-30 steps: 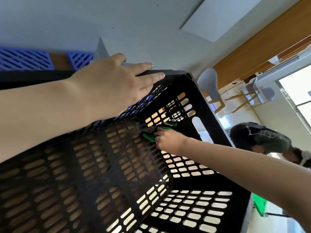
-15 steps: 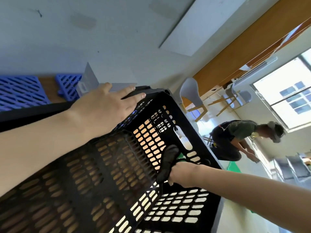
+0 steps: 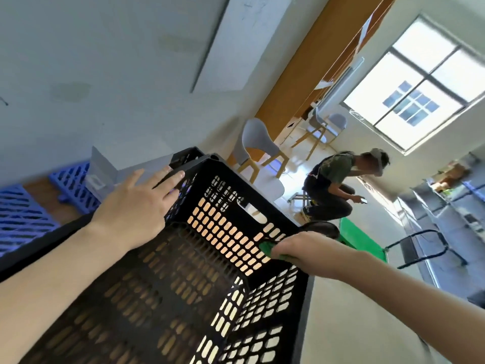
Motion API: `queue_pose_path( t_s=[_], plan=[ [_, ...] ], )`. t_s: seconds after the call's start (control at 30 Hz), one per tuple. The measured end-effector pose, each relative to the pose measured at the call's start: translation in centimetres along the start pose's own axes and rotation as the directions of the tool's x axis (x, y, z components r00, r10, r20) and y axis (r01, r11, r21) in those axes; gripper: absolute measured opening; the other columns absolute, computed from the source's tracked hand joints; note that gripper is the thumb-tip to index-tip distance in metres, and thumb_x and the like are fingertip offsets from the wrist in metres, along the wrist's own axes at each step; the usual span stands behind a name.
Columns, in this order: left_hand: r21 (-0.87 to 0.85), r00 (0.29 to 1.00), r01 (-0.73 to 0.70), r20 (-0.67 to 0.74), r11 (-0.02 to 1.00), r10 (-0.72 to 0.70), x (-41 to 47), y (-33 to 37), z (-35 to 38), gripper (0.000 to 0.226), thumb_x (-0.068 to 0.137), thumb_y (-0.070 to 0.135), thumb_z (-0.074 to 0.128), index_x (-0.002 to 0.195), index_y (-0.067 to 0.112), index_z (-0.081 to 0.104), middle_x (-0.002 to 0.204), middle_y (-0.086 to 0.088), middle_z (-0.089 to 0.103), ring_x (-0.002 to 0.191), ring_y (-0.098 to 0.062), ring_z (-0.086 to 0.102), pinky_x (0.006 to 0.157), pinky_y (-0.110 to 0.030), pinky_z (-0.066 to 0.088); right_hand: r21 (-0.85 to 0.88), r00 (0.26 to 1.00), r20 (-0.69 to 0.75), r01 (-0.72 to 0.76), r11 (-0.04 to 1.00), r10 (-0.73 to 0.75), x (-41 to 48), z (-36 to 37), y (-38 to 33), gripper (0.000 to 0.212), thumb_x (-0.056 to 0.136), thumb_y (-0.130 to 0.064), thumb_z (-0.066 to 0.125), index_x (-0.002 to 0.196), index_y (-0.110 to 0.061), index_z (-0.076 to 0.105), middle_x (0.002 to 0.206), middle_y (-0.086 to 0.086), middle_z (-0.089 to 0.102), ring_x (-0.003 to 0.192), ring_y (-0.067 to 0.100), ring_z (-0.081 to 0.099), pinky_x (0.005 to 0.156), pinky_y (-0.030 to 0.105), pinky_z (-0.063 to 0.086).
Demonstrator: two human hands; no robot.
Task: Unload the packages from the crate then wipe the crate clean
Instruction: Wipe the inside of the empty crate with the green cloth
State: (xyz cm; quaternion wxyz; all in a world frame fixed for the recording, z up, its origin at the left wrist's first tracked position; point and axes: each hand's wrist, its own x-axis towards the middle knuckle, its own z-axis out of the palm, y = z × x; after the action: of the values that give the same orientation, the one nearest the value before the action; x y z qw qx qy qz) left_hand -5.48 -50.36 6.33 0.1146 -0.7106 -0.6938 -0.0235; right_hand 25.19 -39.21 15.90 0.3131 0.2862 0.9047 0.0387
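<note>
Lying flat on the far edge of the crate point(image 3: 199, 258), the left hand point(image 3: 133, 208) likely steadies it; the right hand point(image 3: 301, 248) grips a cloth point(image 3: 265, 249).

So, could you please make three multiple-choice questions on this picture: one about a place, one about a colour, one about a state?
1. Where does the left hand rest?
A. on the crate rim
B. on a chair
C. on the floor

2. What colour is the cloth in the right hand?
A. white
B. red
C. green

3. What does the crate hold?
A. many packages
B. no visible packages
C. water

Answers:
1 A, its straight fingers lie along the rim.
2 C, green shows beneath the gripping fingers.
3 B, only bare lattice shows inside.
</note>
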Motion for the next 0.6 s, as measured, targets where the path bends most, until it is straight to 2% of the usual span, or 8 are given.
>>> queue_pose_path(
  t_s=[0.07, 0.13, 0.2, 0.27, 0.33, 0.4, 0.53, 0.6],
  plan=[
    [-0.130, 0.997, -0.037, -0.072, 0.991, 0.028, -0.1, -0.3, -0.6, 0.052, 0.075, 0.033, 0.074, 0.125, 0.018, 0.066, 0.150, -0.007, 0.044, 0.139, -0.024, 0.041, 0.106, -0.046, 0.038, 0.077, 0.991, -0.128, 0.034, 0.996, -0.024, -1.1, -0.9, -1.8, 0.033, 0.098, -0.020, 0.047, 0.127, -0.033, 0.055, 0.124, -0.011, 0.060, 0.116, 0.010, 0.053, 0.101, 0.030, 0.041],
    [-0.279, 0.985, -0.073, -0.172, 0.957, 0.025, -0.4, -0.3, -0.8, 0.040, 0.067, 0.026, 0.082, 0.105, 0.019, 0.075, 0.134, -0.005, 0.061, 0.128, -0.025, 0.053, 0.103, -0.043, 0.041, 0.187, 0.958, -0.285, 0.098, 0.977, -0.042, -2.1, -1.6, -3.6, 0.035, 0.097, -0.020, 0.051, 0.129, -0.032, 0.054, 0.128, -0.012, 0.058, 0.122, 0.008, 0.050, 0.103, 0.029, 0.040],
    [-0.404, 0.973, -0.079, -0.229, 0.911, -0.017, -0.9, 0.3, -1.5, 0.032, 0.076, 0.034, 0.070, 0.106, 0.022, 0.073, 0.131, -0.001, 0.062, 0.129, -0.021, 0.052, 0.104, -0.043, 0.042, 0.306, 0.905, -0.426, 0.162, 0.938, -0.017, -2.9, -1.9, -5.3, 0.038, 0.096, -0.021, 0.054, 0.131, -0.035, 0.053, 0.131, -0.016, 0.057, 0.125, 0.003, 0.048, 0.105, 0.025, 0.038],
    [-0.561, 0.979, -0.022, -0.180, 0.828, -0.096, -1.9, 1.4, -3.0, 0.041, 0.082, 0.048, 0.051, 0.113, 0.028, 0.070, 0.131, 0.008, 0.061, 0.130, -0.013, 0.050, 0.106, -0.035, 0.039, 0.411, 0.850, -0.524, 0.202, 0.889, 0.049, -3.3, -2.1, -6.6, 0.042, 0.096, -0.026, 0.055, 0.134, -0.040, 0.049, 0.133, -0.021, 0.054, 0.124, -0.004, 0.045, 0.105, 0.018, 0.035],
    [-0.673, 0.981, 0.077, -0.081, 0.736, -0.176, -3.3, 2.6, -4.4, 0.036, 0.087, 0.047, 0.057, 0.120, 0.034, 0.064, 0.126, 0.019, 0.059, 0.123, -0.003, 0.050, 0.100, -0.021, 0.037, 0.488, 0.801, -0.589, 0.252, 0.835, 0.103, -3.4, -2.1, -7.6, 0.045, 0.096, -0.030, 0.055, 0.136, -0.045, 0.044, 0.134, -0.026, 0.051, 0.123, -0.011, 0.042, 0.104, 0.012, 0.033],
    [-0.759, 0.963, 0.182, 0.011, 0.625, -0.268, -5.2, 4.1, -5.6, 0.037, 0.086, 0.047, 0.065, 0.122, 0.038, 0.060, 0.120, 0.025, 0.059, 0.114, 0.002, 0.052, 0.095, -0.021, 0.040, 0.563, 0.746, -0.648, 0.329, 0.758, 0.157, -3.3, -1.9, -8.5, 0.046, 0.094, -0.029, 0.057, 0.136, -0.044, 0.045, 0.132, -0.030, 0.052, 0.122, -0.015, 0.042, 0.102, 0.008, 0.033],
    [-0.834, 0.821, 0.400, 0.140, 0.381, -0.554, -9.4, 6.8, -6.3, 0.043, 0.080, 0.044, 0.072, 0.119, 0.047, 0.053, 0.114, 0.018, 0.059, 0.107, -0.001, 0.057, 0.098, -0.033, 0.047, 0.661, 0.628, -0.723, 0.506, 0.555, 0.288, -3.0, -1.1, -10.6, 0.047, 0.090, -0.017, 0.064, 0.133, -0.033, 0.052, 0.124, -0.027, 0.059, 0.120, -0.010, 0.050, 0.101, 0.012, 0.039],
    [-0.850, 0.741, 0.467, 0.224, 0.245, -0.634, -10.8, 8.2, -7.0, 0.048, 0.078, 0.044, 0.074, 0.115, 0.051, 0.045, 0.111, 0.014, 0.059, 0.100, -0.003, 0.060, 0.091, -0.029, 0.050, 0.678, 0.596, -0.730, 0.569, 0.464, 0.336, -2.8, -0.8, -11.5, 0.047, 0.089, -0.012, 0.066, 0.131, -0.030, 0.055, 0.122, -0.025, 0.062, 0.118, -0.007, 0.052, 0.100, 0.014, 0.042]
  ],
)
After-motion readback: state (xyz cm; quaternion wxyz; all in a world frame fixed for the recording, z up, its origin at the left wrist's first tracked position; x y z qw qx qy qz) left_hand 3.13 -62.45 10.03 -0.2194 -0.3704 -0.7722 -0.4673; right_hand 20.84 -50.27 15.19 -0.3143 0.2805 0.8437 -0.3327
